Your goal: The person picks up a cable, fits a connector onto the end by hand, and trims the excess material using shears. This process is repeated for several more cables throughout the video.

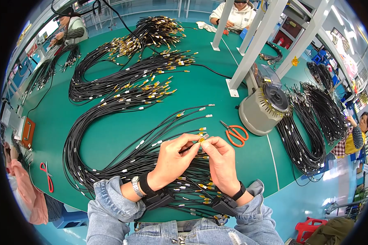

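Grip pinched tight, left hand (176,157) and right hand (221,161) hold a silver-and-yellow cable connector (204,138) between their fingertips, over the table (253,171) toward its near edge. Black cables (75,151) curve beneath, bending near the left edge; orange-handled scissors (229,128) lie beyond the right hand.
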The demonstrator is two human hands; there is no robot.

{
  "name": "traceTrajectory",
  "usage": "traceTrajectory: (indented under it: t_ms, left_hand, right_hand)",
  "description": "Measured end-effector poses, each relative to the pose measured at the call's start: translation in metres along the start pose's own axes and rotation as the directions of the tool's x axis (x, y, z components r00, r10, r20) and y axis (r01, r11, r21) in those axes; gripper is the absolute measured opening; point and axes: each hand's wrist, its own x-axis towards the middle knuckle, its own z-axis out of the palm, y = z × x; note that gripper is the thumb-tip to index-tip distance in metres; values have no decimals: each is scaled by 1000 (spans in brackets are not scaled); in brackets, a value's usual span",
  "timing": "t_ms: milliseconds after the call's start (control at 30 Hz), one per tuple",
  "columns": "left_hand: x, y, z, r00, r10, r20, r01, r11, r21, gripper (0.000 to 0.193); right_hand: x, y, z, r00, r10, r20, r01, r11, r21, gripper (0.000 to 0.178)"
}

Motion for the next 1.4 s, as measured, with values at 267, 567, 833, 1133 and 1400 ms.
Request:
traceTrajectory:
  t_ms: [267,567,833,1133,1400]
  left_hand:
    - [-1,-1,0,1000,-5,4,5,1000,4,17]
    - [-3,-1,3,982,190,-10,-183,957,224,26]
    - [4,-11,1,860,510,-27,-453,785,422,38]
    - [5,-11,-2,824,566,15,-494,707,506,40]
    - [3,-8,-5,837,544,65,-492,695,524,42]
  right_hand:
    - [0,-1,1,1000,-8,-11,7,1000,-23,6]
    - [0,6,0,997,-27,-67,22,997,-73,5]
    - [-2,3,2,997,-46,-59,43,998,-43,6]
    - [-4,-2,4,996,-74,-46,66,988,-143,7]
    - [-3,1,0,989,-147,-16,138,955,-261,6]
